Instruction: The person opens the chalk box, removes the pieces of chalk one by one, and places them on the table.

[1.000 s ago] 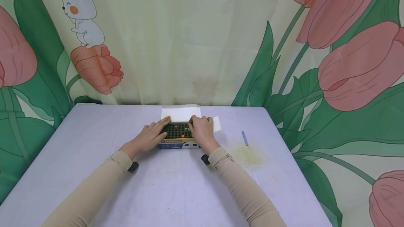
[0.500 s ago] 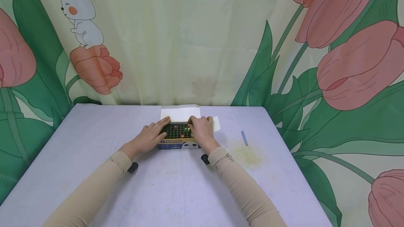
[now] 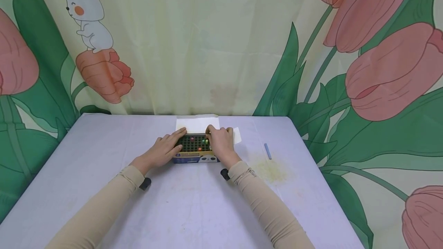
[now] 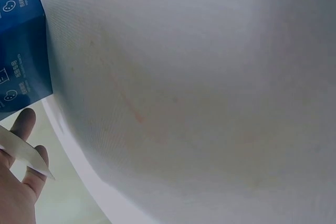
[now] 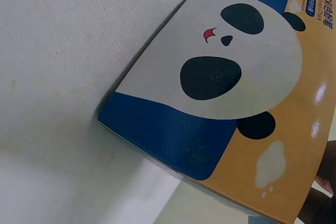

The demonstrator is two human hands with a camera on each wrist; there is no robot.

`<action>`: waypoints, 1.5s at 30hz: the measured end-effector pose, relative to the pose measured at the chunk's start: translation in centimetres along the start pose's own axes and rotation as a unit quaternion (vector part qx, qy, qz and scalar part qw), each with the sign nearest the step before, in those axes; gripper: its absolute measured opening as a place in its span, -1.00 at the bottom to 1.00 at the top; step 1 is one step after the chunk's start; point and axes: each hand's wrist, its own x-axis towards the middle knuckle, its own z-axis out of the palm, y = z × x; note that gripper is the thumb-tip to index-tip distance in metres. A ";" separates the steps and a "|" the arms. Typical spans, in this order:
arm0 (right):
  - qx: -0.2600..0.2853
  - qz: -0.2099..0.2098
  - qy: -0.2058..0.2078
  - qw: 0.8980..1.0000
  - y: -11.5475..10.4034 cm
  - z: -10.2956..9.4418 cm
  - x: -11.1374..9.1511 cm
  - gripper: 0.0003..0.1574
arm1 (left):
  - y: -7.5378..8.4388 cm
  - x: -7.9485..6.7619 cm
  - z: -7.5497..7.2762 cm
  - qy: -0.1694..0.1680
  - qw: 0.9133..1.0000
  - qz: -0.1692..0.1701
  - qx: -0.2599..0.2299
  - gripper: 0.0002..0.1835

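Observation:
A chalk box with a panda on its front stands on the table, its lid folded back. Inside is a black holder full of round holes, with a red, an orange and a green chalk end showing. My left hand rests on the box's left end, fingers stretched over the edge; the left wrist view shows a white flap across these fingers. At the holder's right end my right hand has finger and thumb together at a yellow-green chalk stick. The palm hides the holes beneath it.
A blue chalk stick lies on the white tablecloth to the right. The white open lid extends behind the box, and a side flap sticks out on the right. A printed curtain hangs behind the table.
A yellow-green chalk end has come into view beside the green one at my right fingertips. The right fingers have shifted slightly, while my left hand stays in place.

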 end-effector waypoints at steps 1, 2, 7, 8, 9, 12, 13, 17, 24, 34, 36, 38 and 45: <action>0.001 0.000 0.001 1.000 0.0 0.0 0.0 -0.86 | 0.0 0.0 0.0 -0.001 1.000 -0.002 -0.001 -0.30; 0.001 0.000 0.002 1.000 0.0 0.0 0.0 -0.85 | 0.0 0.1 0.0 -0.001 1.000 -0.002 0.000 -0.31; 0.009 0.001 0.005 1.000 0.0 -0.1 0.0 -0.85 | 0.1 0.0 -0.1 -0.005 1.000 -0.004 -0.002 -0.31; 0.010 0.001 0.006 1.000 0.0 -0.1 0.0 -0.85 | 0.1 0.0 -0.1 -0.005 1.000 -0.004 -0.002 -0.31; 0.009 -0.001 0.007 1.000 0.0 -0.1 0.0 -0.85 | 0.1 0.0 -0.1 -0.005 1.000 -0.005 -0.002 -0.31; 0.012 -0.004 0.005 1.000 0.0 -0.1 0.0 -0.86 | 0.0 -0.1 0.0 -0.003 1.000 -0.006 -0.004 -0.31; 0.012 -0.004 0.003 1.000 0.0 -0.2 -0.1 -0.86 | 0.0 -0.1 0.0 -0.003 1.000 -0.007 -0.005 -0.31; 0.012 0.000 0.000 1.000 -0.1 -0.2 0.0 -0.86 | -0.1 -0.3 0.0 -0.002 1.000 -0.007 -0.004 -0.31; 0.013 0.002 -0.001 1.000 0.0 -0.4 0.1 -0.86 | 0.0 -0.2 -0.1 -0.004 1.000 -0.009 -0.001 -0.29; 0.019 -0.009 0.010 1.000 0.4 -0.5 0.2 -0.90 | -0.2 0.2 0.1 -0.008 1.000 -0.012 -0.004 -0.27; 0.021 -0.011 0.012 1.000 0.4 -0.5 0.2 -0.90 | -0.2 0.2 0.1 -0.005 1.000 -0.009 -0.006 -0.27; 0.024 -0.011 0.016 1.000 0.4 -0.6 0.3 -0.90 | -0.2 0.2 0.1 -0.002 1.000 -0.008 -0.009 -0.28; 0.016 -0.015 0.026 0.999 0.5 -0.7 0.4 -0.88 | -0.1 0.2 0.3 0.005 1.000 -0.003 -0.013 -0.29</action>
